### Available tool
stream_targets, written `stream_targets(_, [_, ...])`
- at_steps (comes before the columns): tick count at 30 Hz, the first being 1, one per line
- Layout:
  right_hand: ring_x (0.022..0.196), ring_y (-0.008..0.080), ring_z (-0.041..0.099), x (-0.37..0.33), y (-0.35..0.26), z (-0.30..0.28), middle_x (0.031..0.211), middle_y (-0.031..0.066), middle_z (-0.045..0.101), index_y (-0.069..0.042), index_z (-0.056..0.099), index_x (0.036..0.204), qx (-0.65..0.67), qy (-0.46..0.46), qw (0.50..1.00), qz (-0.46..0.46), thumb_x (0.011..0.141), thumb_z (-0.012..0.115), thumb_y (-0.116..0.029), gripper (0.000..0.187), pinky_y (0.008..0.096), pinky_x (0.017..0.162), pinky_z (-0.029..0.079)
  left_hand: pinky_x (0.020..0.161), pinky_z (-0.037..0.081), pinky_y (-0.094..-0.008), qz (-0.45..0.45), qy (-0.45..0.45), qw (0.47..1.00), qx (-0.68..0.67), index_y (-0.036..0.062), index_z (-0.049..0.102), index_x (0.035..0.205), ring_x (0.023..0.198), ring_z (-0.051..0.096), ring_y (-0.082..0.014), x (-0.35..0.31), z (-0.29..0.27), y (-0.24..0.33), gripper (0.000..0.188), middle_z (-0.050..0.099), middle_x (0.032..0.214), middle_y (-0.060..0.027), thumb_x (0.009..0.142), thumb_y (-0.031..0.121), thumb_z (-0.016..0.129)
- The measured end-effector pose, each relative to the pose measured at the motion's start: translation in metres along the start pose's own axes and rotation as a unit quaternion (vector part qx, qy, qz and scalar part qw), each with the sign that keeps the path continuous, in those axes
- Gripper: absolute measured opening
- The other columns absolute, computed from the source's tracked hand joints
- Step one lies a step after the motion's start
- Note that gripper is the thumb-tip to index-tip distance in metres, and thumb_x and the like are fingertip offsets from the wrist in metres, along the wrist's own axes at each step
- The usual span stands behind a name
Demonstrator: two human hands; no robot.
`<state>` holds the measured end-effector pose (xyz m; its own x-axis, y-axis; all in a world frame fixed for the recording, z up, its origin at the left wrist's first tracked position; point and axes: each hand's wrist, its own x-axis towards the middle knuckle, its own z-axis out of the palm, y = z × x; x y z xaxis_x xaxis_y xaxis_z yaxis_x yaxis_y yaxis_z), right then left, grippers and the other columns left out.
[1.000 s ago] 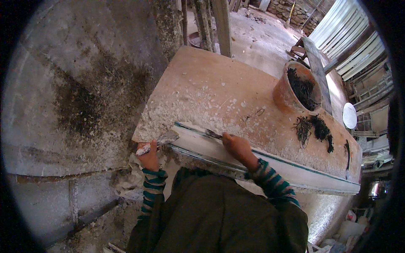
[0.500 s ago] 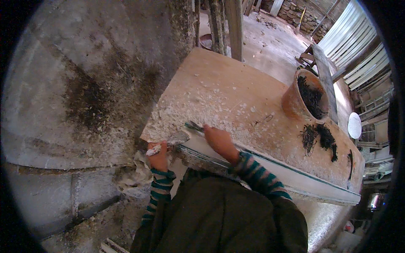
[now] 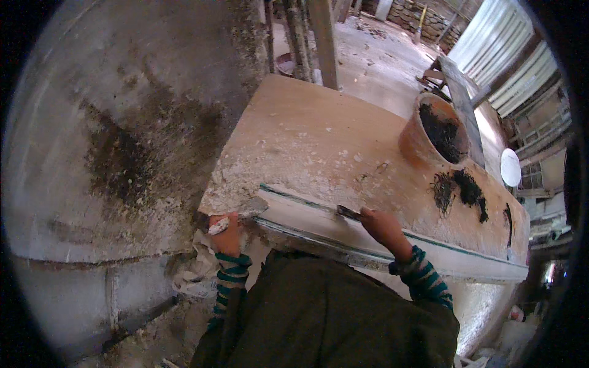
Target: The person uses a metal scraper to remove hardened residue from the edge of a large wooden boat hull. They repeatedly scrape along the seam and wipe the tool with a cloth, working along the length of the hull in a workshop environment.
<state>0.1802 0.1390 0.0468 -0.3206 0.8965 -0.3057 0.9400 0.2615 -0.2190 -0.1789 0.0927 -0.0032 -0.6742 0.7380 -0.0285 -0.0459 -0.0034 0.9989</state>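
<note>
A long white plaster-like strip (image 3: 307, 211) with green lines along its edges lies along the near side of the tan board (image 3: 300, 116). My right hand (image 3: 385, 232) is closed around a small dark flat tool (image 3: 348, 212), whose tip rests at the strip's upper face; its exact kind is unclear. At the board's left corner, my left hand (image 3: 227, 238) grips a trowel (image 3: 251, 207) with a whitish crusted handle. The trowel's grey blade lies beside the strip's left end. White crumbs and flakes are scattered over the board beyond the strip.
An orange-brown bucket (image 3: 412, 136) full of dark fibres stands on the board's right part. Loose clumps of dark fibre (image 3: 471, 196) lie near it. A stained grey slab (image 3: 123, 61) fills the left side, and wooden posts (image 3: 323, 43) rise behind the board.
My right hand has slid rightward along the strip with the dark tool, away from the left end. My left hand keeps the trowel at the board's corner. The view has shifted slightly.
</note>
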Motion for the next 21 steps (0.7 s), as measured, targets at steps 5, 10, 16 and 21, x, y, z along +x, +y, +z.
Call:
stream_targets(5, [0.066, 0.035, 0.058, -0.052, 0.037, -0.008, 0.075, 0.0139, 0.06, -0.01, 0.053, 0.083, -0.004, 0.065, 0.994, 0.09, 0.084, 0.051, -0.027, 0.018, 0.0453, 0.055, 0.044, 0.056, 0.05, -0.0254, 0.145, -0.082, 0.979, 0.116, 0.0034, 0.049, 0.079, 0.062, 0.056, -0.0139, 0.004, 0.012, -0.005, 0.019, 0.056, 0.072, -0.0064, 0.077, 0.008, 0.068])
stream_targets(10, [0.065, 0.0342, 0.058, -0.082, 0.043, 0.017, 0.07, 0.0126, 0.059, -0.009, 0.051, 0.082, 0.137, 0.199, 0.937, 0.251, 0.085, 0.053, -0.029, 0.02, 0.0431, 0.055, 0.043, 0.053, 0.05, -0.0239, -0.083, -0.259, 0.955, -0.119, 0.004, 0.05, 0.082, 0.061, 0.058, -0.0135, -0.039, 0.097, 0.01, 0.022, 0.058, 0.072, -0.0065, 0.074, 0.006, 0.071])
stream_targets(16, [0.07, 0.038, 0.057, -0.104, 0.049, 0.052, 0.076, 0.0164, 0.061, -0.009, 0.054, 0.086, 0.274, 0.27, 0.876, 0.291, 0.086, 0.054, -0.028, 0.019, 0.042, 0.056, 0.042, 0.053, 0.048, -0.0249, -0.064, -0.5, 0.863, 0.01, 0.0048, 0.051, 0.078, 0.06, 0.056, -0.011, -0.125, 0.189, -0.03, 0.023, 0.059, 0.067, -0.0045, 0.074, 0.015, 0.071])
stream_targets(21, [0.069, 0.0389, 0.056, -0.119, 0.088, 0.059, 0.074, 0.0172, 0.06, -0.008, 0.054, 0.084, 0.286, 0.277, 0.863, 0.31, 0.085, 0.054, -0.028, 0.02, 0.0429, 0.056, 0.042, 0.05, 0.044, -0.026, -0.138, -0.381, 0.913, -0.05, 0.0053, 0.053, 0.075, 0.056, 0.053, -0.0116, -0.109, 0.179, -0.048, 0.03, 0.058, 0.064, -0.0033, 0.071, 0.026, 0.075])
